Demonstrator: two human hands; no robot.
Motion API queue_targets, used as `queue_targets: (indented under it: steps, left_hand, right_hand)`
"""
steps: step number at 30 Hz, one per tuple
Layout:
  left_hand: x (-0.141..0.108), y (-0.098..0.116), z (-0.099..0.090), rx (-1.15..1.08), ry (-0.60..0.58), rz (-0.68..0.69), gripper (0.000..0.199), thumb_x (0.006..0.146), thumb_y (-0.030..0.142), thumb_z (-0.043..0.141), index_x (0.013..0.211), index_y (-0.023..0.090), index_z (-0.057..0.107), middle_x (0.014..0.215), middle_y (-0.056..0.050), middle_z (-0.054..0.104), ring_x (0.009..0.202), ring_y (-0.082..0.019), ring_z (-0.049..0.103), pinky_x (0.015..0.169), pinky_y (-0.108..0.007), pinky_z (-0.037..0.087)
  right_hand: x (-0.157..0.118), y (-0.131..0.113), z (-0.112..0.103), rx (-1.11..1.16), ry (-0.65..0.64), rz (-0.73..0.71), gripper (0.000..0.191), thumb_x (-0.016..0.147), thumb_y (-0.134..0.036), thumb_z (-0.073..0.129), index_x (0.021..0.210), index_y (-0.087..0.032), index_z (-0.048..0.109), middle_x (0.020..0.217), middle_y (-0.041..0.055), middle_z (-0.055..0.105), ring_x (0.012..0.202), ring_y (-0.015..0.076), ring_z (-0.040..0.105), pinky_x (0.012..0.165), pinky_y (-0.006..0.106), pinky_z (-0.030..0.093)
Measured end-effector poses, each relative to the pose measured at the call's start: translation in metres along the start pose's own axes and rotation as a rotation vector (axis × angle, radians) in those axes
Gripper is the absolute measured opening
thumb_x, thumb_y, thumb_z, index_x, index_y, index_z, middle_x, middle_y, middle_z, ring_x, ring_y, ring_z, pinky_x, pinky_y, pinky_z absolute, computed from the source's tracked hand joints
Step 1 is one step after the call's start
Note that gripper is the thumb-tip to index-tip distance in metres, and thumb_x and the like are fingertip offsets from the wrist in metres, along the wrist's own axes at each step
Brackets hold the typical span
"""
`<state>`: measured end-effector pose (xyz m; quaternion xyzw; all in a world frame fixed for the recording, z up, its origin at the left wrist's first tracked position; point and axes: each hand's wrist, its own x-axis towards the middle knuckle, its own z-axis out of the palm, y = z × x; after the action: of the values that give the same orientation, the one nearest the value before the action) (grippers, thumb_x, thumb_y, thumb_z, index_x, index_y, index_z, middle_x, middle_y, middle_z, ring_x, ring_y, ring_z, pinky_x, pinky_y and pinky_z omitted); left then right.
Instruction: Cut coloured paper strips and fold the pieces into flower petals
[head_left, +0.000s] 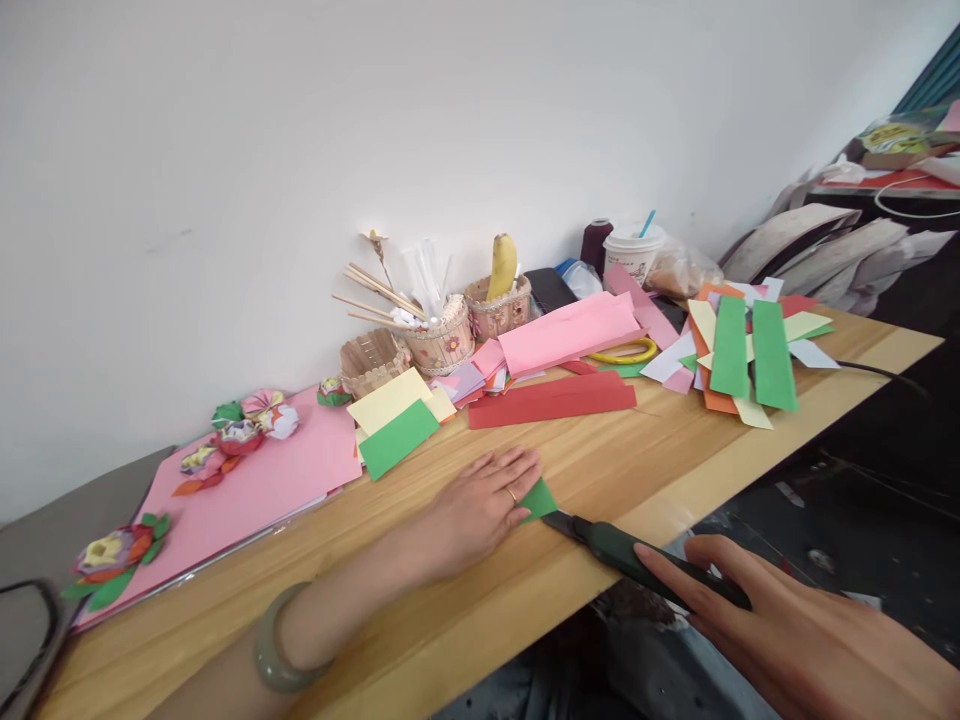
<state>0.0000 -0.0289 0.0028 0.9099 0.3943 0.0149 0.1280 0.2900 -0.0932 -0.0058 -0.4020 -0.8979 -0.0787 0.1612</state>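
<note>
My left hand lies flat on the wooden table, fingers stretched out and pressed on a small piece of green paper. Most of that paper is hidden beneath the palm; one corner shows on the right. A ring and a pale green bangle are on this hand and wrist. In my right hand is a dark green-handled pair of scissors. Their grey tip touches or nearly touches the paper's exposed corner; whether the blades are apart cannot be made out.
Behind my left hand are yellow and green paper rectangles and a red strip. Paper flowers sit on pink sheets at left. Decorated baskets, a lidded cup and mixed strips stand or lie farther back.
</note>
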Motion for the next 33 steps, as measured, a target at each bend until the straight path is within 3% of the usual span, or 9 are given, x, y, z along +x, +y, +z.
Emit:
queue_targets:
  steps: [5,11,16,27,33]
  left_hand:
    - [-0.001,0.001,-0.004,0.071,-0.011,-0.058,0.045,0.099,0.038,0.033,0.141,0.022,0.034,0.153,-0.008,0.019,0.142,-0.024,0.011,0.112,-0.056,0.014]
    - [0.000,-0.002,-0.002,0.001,-0.065,-0.071,0.055,0.100,0.042,0.028,0.147,0.018,0.014,0.153,-0.009,0.015,0.142,-0.021,0.010,0.114,-0.052,0.010]
    - [0.001,-0.002,-0.002,-0.007,-0.084,-0.074,0.055,0.100,0.042,0.026,0.148,0.018,0.012,0.154,-0.008,0.013,0.142,-0.020,0.008,0.114,-0.049,0.009]
    - [0.000,-0.005,0.002,-0.038,-0.078,-0.100,0.062,0.099,0.045,0.025,0.148,0.014,0.003,0.155,-0.009,0.005,0.143,-0.019,0.002,0.115,-0.045,0.011]
    - [0.000,-0.004,0.003,-0.116,-0.063,-0.183,0.074,0.097,0.045,0.033,0.147,0.008,-0.006,0.154,-0.018,-0.003,0.142,-0.025,-0.001,0.115,-0.046,0.015]
  right_hand:
    - [-0.004,0.003,0.000,-0.022,-0.111,-0.046,0.074,0.076,0.001,0.030,0.143,-0.030,0.032,0.106,0.0061,0.061,0.068,0.0138,0.066,0.052,0.022,0.053]
    - [-0.002,0.007,0.001,0.006,-0.129,-0.030,0.069,0.078,-0.002,0.033,0.141,-0.029,0.037,0.108,0.0076,0.061,0.071,0.0164,0.067,0.055,0.024,0.054]
    - [0.011,0.008,-0.003,0.007,-0.144,-0.051,0.069,0.078,0.000,0.032,0.140,-0.029,0.038,0.111,0.0077,0.058,0.067,0.0142,0.065,0.054,0.024,0.053]
    - [0.044,0.016,-0.003,-0.048,-0.081,-0.141,0.064,0.078,0.003,0.030,0.136,-0.020,0.044,0.098,0.0088,0.057,0.058,0.0119,0.059,0.049,0.023,0.048]
    - [0.065,0.025,0.002,-0.109,-0.107,-0.102,0.064,0.076,0.003,0.031,0.133,-0.021,0.046,0.097,0.0063,0.057,0.051,0.0108,0.056,0.045,0.023,0.043]
